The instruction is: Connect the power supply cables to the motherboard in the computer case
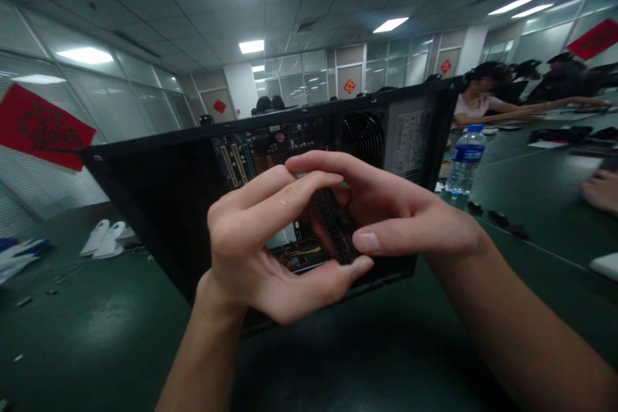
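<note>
An open black computer case [145, 206] lies on a dark green table [96, 335], its motherboard [261, 148] and rear fan [363, 135] showing. In front of it both my hands pinch a small black perforated strip [333, 222], held upright between them. My left hand [255, 251] has its fingers curled over the strip's top and its thumb under the bottom end. My right hand [396, 219] closes on it from the right, thumb pressed near the lower end.
A water bottle [464, 161] stands right of the case. White gloves [106, 238] and small loose bits lie on the table at left. Another person [477, 103] sits at the far right table, and someone's hand [601, 190] shows at the right edge.
</note>
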`<state>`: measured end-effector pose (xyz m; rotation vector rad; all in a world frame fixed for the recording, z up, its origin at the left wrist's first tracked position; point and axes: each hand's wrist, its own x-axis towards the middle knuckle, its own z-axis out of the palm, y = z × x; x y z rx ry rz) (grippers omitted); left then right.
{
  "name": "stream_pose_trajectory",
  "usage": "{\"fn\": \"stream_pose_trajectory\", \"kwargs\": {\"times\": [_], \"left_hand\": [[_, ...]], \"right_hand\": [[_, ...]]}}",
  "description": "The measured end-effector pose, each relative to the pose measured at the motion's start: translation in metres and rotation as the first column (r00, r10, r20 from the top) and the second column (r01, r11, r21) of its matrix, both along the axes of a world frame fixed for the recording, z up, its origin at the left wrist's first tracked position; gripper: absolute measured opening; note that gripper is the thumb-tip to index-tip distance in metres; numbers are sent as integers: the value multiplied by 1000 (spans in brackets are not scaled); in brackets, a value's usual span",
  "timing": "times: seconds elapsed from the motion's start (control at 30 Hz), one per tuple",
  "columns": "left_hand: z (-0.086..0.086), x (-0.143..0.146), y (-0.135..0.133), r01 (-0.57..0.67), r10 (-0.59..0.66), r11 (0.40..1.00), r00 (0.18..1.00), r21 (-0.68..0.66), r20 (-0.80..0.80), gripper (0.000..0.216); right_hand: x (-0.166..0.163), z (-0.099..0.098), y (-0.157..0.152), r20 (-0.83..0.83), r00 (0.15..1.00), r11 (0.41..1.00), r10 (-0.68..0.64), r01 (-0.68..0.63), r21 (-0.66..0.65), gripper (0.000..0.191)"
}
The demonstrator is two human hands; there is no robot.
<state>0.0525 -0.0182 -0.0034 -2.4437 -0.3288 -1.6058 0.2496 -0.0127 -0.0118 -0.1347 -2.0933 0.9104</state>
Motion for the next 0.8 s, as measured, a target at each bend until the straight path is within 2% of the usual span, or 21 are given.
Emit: {"fn": "stream_pose_trajectory", "kwargs": {"times": [0.1, 0.17, 0.23, 0.3, 0.37, 0.43, 0.47, 0.53, 0.63, 0.73, 0.8], "left_hand": [[-2, -8, 9, -5, 9, 994, 999, -106, 32, 50], [-6, -14, 19, 12, 0, 976, 999, -216, 54, 53], [-13, -20, 33, 56, -25, 937, 995, -346, 92, 54], [-22, -23, 47, 133, -72, 878, 986, -460, 148, 57], [-31, -22, 60, 242, -153, 797, 967, -554, 202, 60], [-37, -19, 68, 334, -239, 701, 942, -630, 235, 61], [-38, -17, 70, 356, -267, 660, 934, -661, 237, 60], [-38, -16, 71, 336, -277, 622, 939, -708, 203, 59], [-34, -18, 71, 217, -226, 635, 970, -742, 90, 52], [-30, -23, 71, 128, -190, 656, 982, -744, 1, 42], [-26, -26, 70, 46, -119, 678, 992, -734, -49, 38]], "right_hand": [[4, 0, 9, 30, 985, 981, -171, 168, 98, 54], [2, -5, 23, -42, 937, 912, -346, 346, 221, 47], [-3, -14, 40, -163, 858, 766, -487, 509, 393, 44], [-9, -23, 52, -304, 786, 565, -539, 605, 561, 41], [-15, -30, 57, -447, 746, 376, -495, 647, 664, 35], [-18, -36, 57, -541, 735, 251, -409, 661, 708, 31], [-19, -38, 55, -553, 742, 222, -380, 653, 724, 30], [-19, -41, 53, -525, 762, 222, -379, 626, 748, 27], [-19, -43, 57, -501, 754, 253, -425, 630, 734, 24], [-21, -45, 65, -520, 731, 227, -442, 652, 724, 20], [-22, -47, 71, -487, 725, 204, -487, 637, 743, 20]]}}
